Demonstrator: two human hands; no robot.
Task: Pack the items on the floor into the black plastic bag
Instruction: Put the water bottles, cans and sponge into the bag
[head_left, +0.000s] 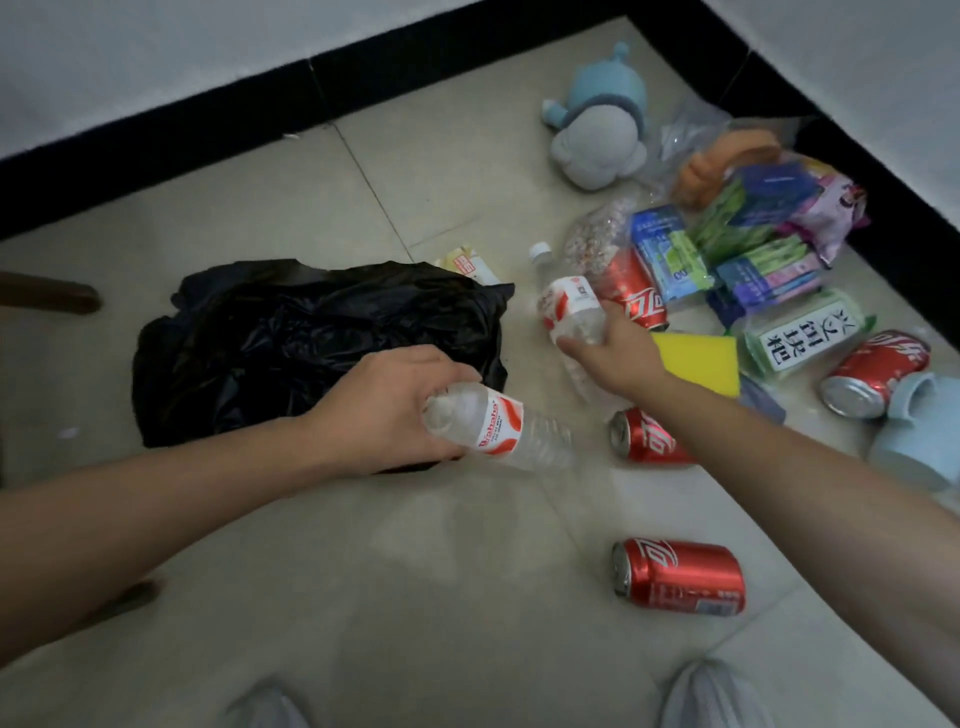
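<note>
Your left hand grips a clear water bottle beside the black plastic bag; your right hand closes around a second bottle among red cola cans.

The black plastic bag is lying crumpled on the floor. One clear bottle is resting sideways against it, and another clear bottle is tilting nearby. Red cans and bright packets are lying scattered beside them
</note>
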